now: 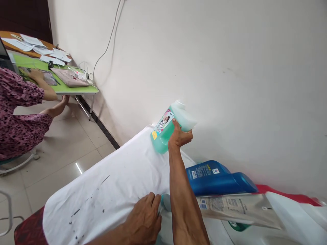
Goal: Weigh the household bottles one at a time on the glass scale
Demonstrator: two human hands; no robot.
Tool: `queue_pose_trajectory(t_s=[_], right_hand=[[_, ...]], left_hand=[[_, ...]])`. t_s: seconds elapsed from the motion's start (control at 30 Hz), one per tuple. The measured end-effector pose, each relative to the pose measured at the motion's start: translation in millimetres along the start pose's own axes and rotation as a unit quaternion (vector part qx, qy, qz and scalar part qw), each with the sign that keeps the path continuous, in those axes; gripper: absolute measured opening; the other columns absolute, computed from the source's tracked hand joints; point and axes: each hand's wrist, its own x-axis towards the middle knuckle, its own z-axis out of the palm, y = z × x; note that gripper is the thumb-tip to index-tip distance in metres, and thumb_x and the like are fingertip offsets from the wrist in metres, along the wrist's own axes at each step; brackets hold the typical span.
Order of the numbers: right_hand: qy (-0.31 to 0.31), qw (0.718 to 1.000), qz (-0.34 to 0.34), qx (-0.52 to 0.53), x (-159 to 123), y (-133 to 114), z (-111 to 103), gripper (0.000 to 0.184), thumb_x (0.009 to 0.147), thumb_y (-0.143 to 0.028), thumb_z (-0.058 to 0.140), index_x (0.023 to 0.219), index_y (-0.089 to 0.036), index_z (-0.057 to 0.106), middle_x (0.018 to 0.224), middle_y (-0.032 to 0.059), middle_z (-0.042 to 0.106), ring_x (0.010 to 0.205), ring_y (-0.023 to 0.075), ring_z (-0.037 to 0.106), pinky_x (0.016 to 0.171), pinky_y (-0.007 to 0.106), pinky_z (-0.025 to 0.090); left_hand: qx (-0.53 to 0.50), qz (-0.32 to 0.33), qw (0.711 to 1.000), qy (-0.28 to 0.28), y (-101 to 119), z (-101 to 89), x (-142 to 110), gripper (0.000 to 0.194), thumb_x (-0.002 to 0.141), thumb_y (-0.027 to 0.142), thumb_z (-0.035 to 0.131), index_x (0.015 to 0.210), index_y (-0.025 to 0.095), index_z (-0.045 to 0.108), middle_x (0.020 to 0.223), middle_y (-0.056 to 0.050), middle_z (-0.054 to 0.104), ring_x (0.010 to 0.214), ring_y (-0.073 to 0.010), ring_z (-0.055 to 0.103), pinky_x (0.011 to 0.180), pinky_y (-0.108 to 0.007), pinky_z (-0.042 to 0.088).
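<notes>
Plainly, the right hand (180, 135) clasps a green bottle (165, 128) labelled "Pao" at twelve o'clock. Towards six, the left hand (145, 217) curls beside a teal item (166, 203); its hold I can't tell.

Centre of frame: the bottle (166, 135) is translucent mint green with a whitish upper part, its label (159, 126) combining pink, white, yellow and blue; the cloth (122, 173) at lower centre is white with scattered black spots and streaks, and the fabric (30, 227) at the lower-left edge is patterned dark red. Lower right: a glossy container (219, 180) is deep blue, a flat packet (237, 207) silver-grey. Upper left: the tabletop (63, 87) is lime green, and the garment (19, 90) purplish pink with small dark blotches.
</notes>
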Motion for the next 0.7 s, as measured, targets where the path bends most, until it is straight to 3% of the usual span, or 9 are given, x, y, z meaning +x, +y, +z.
queue_pose_trajectory(t_s=[0.1,0.2,0.33,0.43,0.53,0.63,0.7], right_hand=[[0.02,1.0,0.014,-0.014,2,12,5,0.047,0.072,-0.059,0.08,0.093,-0.021,0.063,0.104,0.0193,0.076,0.103,0.0375,0.073,0.098,0.05,0.055],[0.037,0.999,0.022,-0.028,4,23,0,0.051,0.078,-0.063,0.073,0.101,-0.019,0.061,0.113,0.0238,0.072,0.114,0.0408,0.069,0.103,0.054,0.052],[0.0,0.999,-0.013,-0.033,5,30,-14,0.048,0.087,-0.058,0.066,0.114,-0.019,0.056,0.113,0.0185,0.07,0.113,0.0341,0.069,0.1,0.049,0.054],[-0.037,0.997,-0.055,-0.044,1,30,-39,0.058,0.085,-0.054,0.071,0.124,-0.017,0.051,0.12,0.019,0.066,0.113,0.0304,0.067,0.1,0.048,0.054],[-0.063,0.985,-0.149,-0.068,-17,28,-93,0.069,0.085,-0.052,0.072,0.137,-0.016,0.044,0.139,0.0221,0.054,0.131,0.0313,0.054,0.112,0.053,0.046],[-0.102,0.959,-0.248,-0.092,-46,26,-175,0.064,0.093,-0.048,0.067,0.144,-0.021,0.04,0.142,0.0181,0.051,0.135,0.0296,0.051,0.112,0.053,0.046],[-0.08,0.95,-0.279,-0.12,-61,29,-233,0.059,0.094,-0.047,0.067,0.143,-0.024,0.042,0.142,0.0154,0.051,0.134,0.0289,0.052,0.11,0.053,0.048]], left_hand=[[0.003,0.001,1.0,-0.01,-3,3.1,2,0.057,0.094,0.016,0.053,0.149,0.023,0.043,0.121,-0.013,0.064,0.11,-0.0278,0.064,0.099,-0.043,0.058],[0.009,0.014,1.0,0.015,-10,11.8,-3,0.059,0.096,0.016,0.05,0.154,0.024,0.038,0.13,-0.015,0.064,0.118,-0.0289,0.064,0.103,-0.045,0.058],[0.041,0.04,0.995,0.084,-25,27.8,-14,0.063,0.103,0.025,0.047,0.161,0.024,0.023,0.15,-0.019,0.055,0.138,-0.0335,0.058,0.109,-0.05,0.056],[0.032,0.046,0.993,0.104,-30,29.5,-14,0.056,0.106,0.029,0.043,0.16,0.025,0.026,0.147,-0.019,0.058,0.139,-0.0355,0.059,0.107,-0.055,0.057],[-0.002,0.033,0.997,0.066,-27,16.6,-8,0.047,0.106,0.032,0.043,0.153,0.023,0.038,0.136,-0.017,0.063,0.124,-0.0331,0.067,0.099,-0.052,0.061],[-0.016,0.041,0.999,0.03,-19,-0.7,-1,0.041,0.106,0.033,0.042,0.145,0.02,0.044,0.123,-0.015,0.066,0.105,-0.0289,0.072,0.087,-0.047,0.063],[-0.018,0.046,0.999,0.024,-16,-8.3,1,0.039,0.106,0.034,0.042,0.143,0.021,0.045,0.116,-0.012,0.066,0.094,-0.0255,0.071,0.083,-0.044,0.062]])
